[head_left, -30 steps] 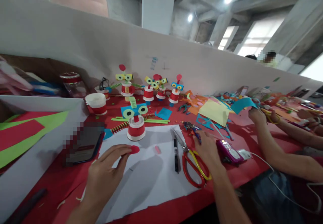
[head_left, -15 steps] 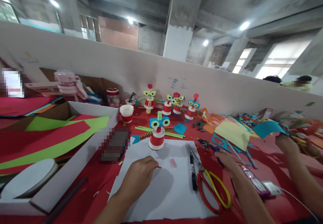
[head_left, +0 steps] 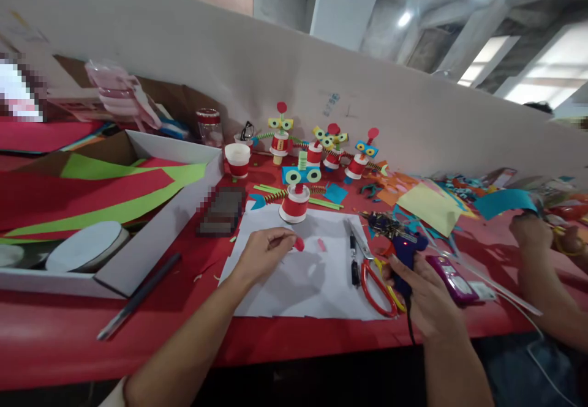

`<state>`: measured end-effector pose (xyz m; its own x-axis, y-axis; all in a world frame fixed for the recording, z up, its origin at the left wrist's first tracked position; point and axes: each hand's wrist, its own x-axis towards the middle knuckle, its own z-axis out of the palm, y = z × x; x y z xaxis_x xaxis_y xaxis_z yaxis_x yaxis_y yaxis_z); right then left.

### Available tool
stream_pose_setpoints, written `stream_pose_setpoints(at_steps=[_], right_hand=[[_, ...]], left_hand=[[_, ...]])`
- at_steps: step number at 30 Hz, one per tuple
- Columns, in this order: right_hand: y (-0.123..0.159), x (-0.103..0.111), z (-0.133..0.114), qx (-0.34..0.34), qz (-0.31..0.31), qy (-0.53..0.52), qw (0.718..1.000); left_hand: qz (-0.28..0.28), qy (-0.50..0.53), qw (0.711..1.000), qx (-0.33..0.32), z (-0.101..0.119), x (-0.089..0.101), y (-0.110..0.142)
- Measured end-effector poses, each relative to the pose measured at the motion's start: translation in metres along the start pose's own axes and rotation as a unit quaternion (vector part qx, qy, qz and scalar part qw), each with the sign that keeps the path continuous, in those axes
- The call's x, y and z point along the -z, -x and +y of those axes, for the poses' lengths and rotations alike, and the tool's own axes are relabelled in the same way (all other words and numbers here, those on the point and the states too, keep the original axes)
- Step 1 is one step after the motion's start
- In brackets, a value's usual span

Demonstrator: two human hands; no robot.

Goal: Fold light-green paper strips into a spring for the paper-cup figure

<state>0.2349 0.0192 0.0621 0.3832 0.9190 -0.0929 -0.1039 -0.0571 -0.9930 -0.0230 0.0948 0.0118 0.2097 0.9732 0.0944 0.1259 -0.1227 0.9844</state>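
Note:
Over the white paper sheet (head_left: 271,291), my left hand (head_left: 264,254) pinches a small red paper disc (head_left: 299,244). My right hand (head_left: 420,284) is wrapped round the handle of a blue hot glue gun (head_left: 408,246), whose small red light is on; its nozzle end points left over dark clutter. A paper-cup robot (head_left: 294,204) with a red body, blue eye strip and spring arms stands upright at the sheet's far edge. A pink scrap (head_left: 321,245) lies on the sheet. Scissors (head_left: 377,287) with red and yellow handles and a black pen (head_left: 353,260) lie between my hands.
Several finished cup robots (head_left: 280,144) stand along the white partition (head_left: 193,46). A white box (head_left: 160,223) of coloured paper is at left, with a grey pen (head_left: 138,297) before it. At right, another person's hand (head_left: 530,232) holds blue paper (head_left: 505,203) near a purple device (head_left: 452,280).
My right hand has lifted the glue gun from the table and brought it nearer. My left hand has raised the red disc, which now shows its face. The view has tipped downward.

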Motion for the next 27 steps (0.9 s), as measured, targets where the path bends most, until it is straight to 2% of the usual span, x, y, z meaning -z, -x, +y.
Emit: stream_pose_setpoints(at_steps=[5,9,13,21,27], right_hand=[[0.029,-0.018,0.02,0.037,-0.038,0.054,0.997],[0.035,-0.02,0.031,0.076,-0.103,0.154,0.98],[0.037,-0.02,0.04,0.109,-0.133,0.233,0.957],[0.043,-0.03,0.046,0.18,-0.098,0.34,0.918],[0.042,-0.032,0.048,0.195,-0.099,0.347,0.912]], left_hand=[[-0.018,0.111,0.992,0.065,-0.004,0.002,-0.001],[0.004,0.149,0.985,0.092,-0.007,0.006,-0.004],[0.0,0.167,0.98,0.111,-0.008,0.009,-0.006],[-0.01,0.176,0.975,0.135,-0.008,0.006,-0.008],[-0.014,0.169,0.976,0.138,-0.007,0.007,-0.008]])
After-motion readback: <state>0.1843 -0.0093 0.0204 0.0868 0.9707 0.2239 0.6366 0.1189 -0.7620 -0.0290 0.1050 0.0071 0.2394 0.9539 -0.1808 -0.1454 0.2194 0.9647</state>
